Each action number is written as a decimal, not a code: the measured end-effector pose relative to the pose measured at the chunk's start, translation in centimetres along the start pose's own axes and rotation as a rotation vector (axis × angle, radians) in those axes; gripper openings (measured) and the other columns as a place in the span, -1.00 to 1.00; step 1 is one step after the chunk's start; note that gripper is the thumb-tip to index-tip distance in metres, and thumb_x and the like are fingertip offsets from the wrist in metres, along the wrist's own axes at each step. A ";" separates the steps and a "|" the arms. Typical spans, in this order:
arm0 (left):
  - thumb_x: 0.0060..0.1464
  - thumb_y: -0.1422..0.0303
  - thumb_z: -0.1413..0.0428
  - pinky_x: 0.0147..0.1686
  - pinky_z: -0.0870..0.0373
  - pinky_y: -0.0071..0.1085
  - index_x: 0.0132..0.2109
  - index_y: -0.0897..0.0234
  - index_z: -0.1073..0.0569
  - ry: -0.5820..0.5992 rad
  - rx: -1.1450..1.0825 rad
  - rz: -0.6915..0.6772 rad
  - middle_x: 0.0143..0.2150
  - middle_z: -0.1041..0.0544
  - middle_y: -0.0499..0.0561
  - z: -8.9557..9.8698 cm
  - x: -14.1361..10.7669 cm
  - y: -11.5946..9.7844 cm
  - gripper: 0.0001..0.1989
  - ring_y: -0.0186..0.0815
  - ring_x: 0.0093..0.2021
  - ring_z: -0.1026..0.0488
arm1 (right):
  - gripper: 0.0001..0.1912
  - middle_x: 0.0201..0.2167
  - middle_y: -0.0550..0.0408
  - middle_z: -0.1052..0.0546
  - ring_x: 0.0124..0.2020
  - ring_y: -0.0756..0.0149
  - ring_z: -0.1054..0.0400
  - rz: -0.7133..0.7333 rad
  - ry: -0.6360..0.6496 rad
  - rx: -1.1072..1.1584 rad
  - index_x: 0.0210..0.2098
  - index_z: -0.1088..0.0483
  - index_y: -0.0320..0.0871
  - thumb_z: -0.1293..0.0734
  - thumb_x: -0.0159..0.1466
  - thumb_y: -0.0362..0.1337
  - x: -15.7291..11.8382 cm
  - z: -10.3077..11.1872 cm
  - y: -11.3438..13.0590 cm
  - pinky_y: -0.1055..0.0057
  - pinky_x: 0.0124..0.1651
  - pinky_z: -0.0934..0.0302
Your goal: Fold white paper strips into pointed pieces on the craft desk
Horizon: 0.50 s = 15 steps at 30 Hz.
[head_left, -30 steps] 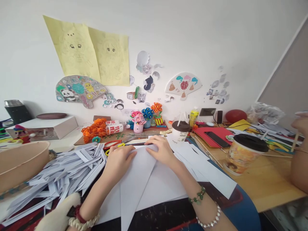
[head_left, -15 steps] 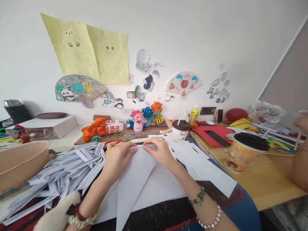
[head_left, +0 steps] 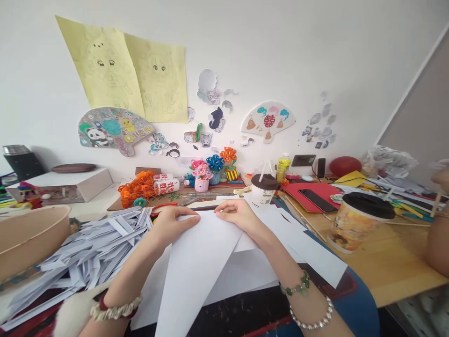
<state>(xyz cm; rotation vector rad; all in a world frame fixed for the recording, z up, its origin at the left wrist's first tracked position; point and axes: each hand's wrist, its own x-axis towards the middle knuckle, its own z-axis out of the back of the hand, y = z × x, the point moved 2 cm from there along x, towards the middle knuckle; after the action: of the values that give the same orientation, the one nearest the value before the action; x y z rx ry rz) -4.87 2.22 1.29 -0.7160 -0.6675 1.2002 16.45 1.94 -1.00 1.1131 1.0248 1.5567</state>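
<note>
A white sheet of paper (head_left: 196,267), folded over at a slant, lies between my hands with its long point toward me. My left hand (head_left: 175,222) pinches its far left edge, thumb on top. On the far right part of the same sheet, my right hand (head_left: 238,216) has its thumb and fingertips closed on the edge. The fingertips of the two hands are a small gap apart. Beneath the folded sheet are more white sheets (head_left: 242,274) on a dark mat (head_left: 245,309). What the fingers do under the paper is hidden.
A heap of folded paper strips (head_left: 101,248) lies at left, beside a beige basin (head_left: 35,234). Two lidded cups stand ahead and right: a white cup (head_left: 262,193) and a patterned cup (head_left: 351,229). A phone (head_left: 317,200) rests on red paper. Another person's arm (head_left: 438,234) shows at far right.
My hands have moved slightly apart along the paper's far edge, the right one rightward. The folded sheet's near point has swung left and its folded part looks wider.
</note>
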 end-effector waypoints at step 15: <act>-0.04 0.22 -0.09 -0.28 -0.28 -0.37 -0.41 0.19 -0.55 0.060 0.250 -0.221 -0.37 -0.61 -0.05 -1.5 -0.8 0.0 -0.80 -0.20 -0.31 -0.48 | -0.91 -0.41 0.08 -0.58 -0.38 0.34 -0.42 0.092 0.230 -0.127 -0.40 -0.54 -0.17 -0.39 0.11 -0.30 0.5 -1.9 -1.6 0.45 -0.31 -0.28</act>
<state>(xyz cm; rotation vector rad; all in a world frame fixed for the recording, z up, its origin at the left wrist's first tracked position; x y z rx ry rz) -3.86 1.28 0.34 -0.4539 -0.5207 1.0315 14.87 2.61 -2.90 0.9196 1.0208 1.8298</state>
